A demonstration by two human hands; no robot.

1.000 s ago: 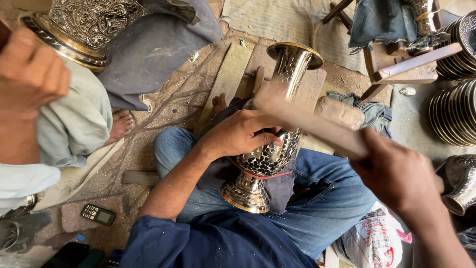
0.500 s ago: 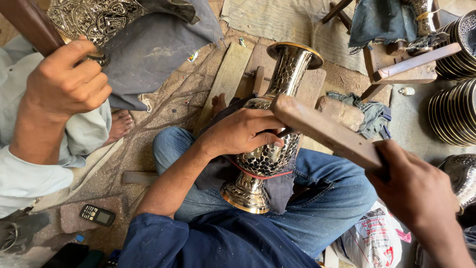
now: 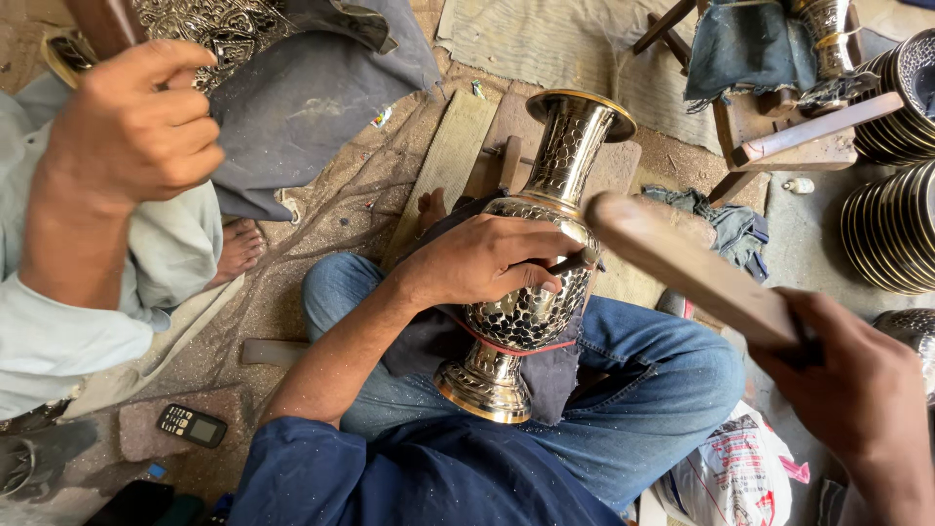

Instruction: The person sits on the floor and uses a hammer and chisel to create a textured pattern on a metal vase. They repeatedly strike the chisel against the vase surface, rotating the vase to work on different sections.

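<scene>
A shiny engraved metal vase [image 3: 567, 146] with a gold rim lies tilted across my lap on a dark cloth [image 3: 555, 375]. My left hand [image 3: 487, 261] rests on its belly and pinches a small chisel [image 3: 577, 260] against the metal. My right hand [image 3: 862, 394], at the lower right, grips a flat wooden bat [image 3: 687, 261]. The bat's end hovers just right of the chisel, apart from it.
A co-worker's hand [image 3: 131, 127] at the upper left grips a wooden handle above another engraved vessel [image 3: 209, 24] on grey cloth. The co-worker's bare foot [image 3: 239, 248] is beside my knee. Also in view: a phone [image 3: 192, 426], stacked metal plates [image 3: 896, 234] and a wooden stool [image 3: 779, 131].
My right hand has drawn the bat back to the right, off the chisel it was over a second ago. The co-worker's hand has swung rightward into view.
</scene>
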